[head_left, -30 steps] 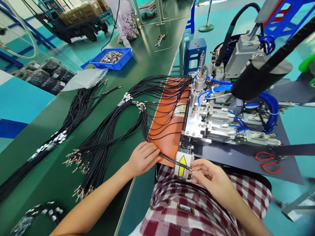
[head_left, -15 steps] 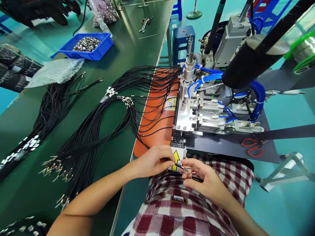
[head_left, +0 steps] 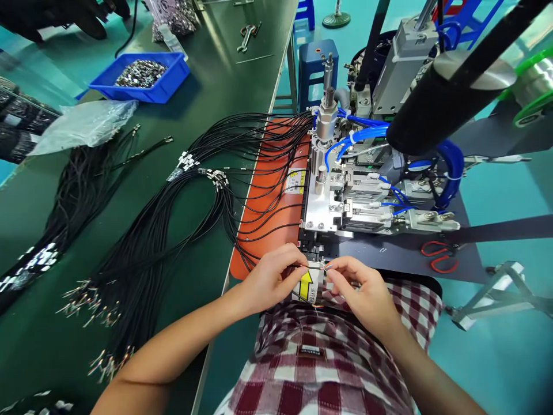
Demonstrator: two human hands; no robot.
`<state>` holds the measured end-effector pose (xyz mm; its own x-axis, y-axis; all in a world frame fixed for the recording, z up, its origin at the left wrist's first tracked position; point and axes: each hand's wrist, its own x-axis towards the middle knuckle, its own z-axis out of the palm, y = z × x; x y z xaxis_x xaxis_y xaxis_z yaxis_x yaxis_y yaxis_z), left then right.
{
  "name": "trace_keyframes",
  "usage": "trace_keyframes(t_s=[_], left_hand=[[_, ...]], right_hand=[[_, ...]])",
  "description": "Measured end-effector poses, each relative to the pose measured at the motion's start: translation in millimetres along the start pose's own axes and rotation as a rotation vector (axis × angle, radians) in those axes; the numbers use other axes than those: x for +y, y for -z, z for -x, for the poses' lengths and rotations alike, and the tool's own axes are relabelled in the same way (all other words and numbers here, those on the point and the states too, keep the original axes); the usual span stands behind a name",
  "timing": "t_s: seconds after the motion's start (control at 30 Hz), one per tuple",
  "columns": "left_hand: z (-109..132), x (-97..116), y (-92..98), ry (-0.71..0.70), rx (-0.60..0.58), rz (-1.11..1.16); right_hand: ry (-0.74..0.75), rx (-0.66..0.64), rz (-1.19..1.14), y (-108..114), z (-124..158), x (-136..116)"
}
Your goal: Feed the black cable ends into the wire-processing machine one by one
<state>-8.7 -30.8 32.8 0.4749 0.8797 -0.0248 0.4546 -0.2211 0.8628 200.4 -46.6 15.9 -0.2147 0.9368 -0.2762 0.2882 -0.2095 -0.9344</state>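
My left hand [head_left: 279, 278] pinches a thin black cable [head_left: 311, 267] close to its stripped end, at the front of the machine. Fine wires at that end are pinched between the thumb and fingertips of my right hand [head_left: 360, 285]. Below the left fingers hangs another cable end with bare coloured wires [head_left: 317, 306]. Both hands are over a label with a yellow arrow [head_left: 306, 286]. More black cables [head_left: 276, 199] run across an orange plate [head_left: 242, 263] into the metal machine [head_left: 322, 202].
Cable bundles [head_left: 142, 248] lie across the green table [head_left: 207, 92]. A blue tray [head_left: 175, 80] of small metal parts stands at the back, with a wrench [head_left: 246, 39] farther right. Red-handled scissors [head_left: 440, 256] rest on the machine's dark base.
Both hands have risen slightly toward the machine. My right fingers have come together on the wire ends, and the second cable end now hangs lower, apart from the right hand.
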Motion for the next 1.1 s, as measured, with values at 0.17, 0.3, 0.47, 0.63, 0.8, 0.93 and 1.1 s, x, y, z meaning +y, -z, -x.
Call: trace_keyframes(t_s=[0.17, 0.3, 0.47, 0.63, 0.8, 0.93, 1.1], left_hand=[[-8.8, 8.8, -8.8, -0.033, -0.019, -0.029], [-14.6, 9.2, -11.8, -0.012, 0.048, 0.09], [-10.3, 3.0, -14.2, 0.056, 0.088, 0.207], [-6.6, 2.6, -15.5, 0.174, 0.063, 0.296], [-6.3, 3.3, -14.4, 0.177, 0.054, 0.319], [-5.7, 1.6, -15.2, 0.16, 0.073, 0.297], [-4.5, 0.7, -17.5, 0.143, 0.076, 0.318]], right_hand=[[-0.017, -0.038, -0.198, -4.1, -5.8, 3.2], [-0.029, -0.023, -0.334, 0.4, -7.6, 6.3], [-0.055, 0.01, -0.457, 0.3, -10.1, 10.7], [-0.065, -0.046, -0.475, -9.0, -12.5, 8.7], [-0.064, -0.051, -0.48, -13.8, -15.6, 9.2], [-0.062, -0.037, -0.453, -17.4, -13.3, 8.9], [0.017, 0.045, -0.314, -25.6, -8.0, 9.2]])
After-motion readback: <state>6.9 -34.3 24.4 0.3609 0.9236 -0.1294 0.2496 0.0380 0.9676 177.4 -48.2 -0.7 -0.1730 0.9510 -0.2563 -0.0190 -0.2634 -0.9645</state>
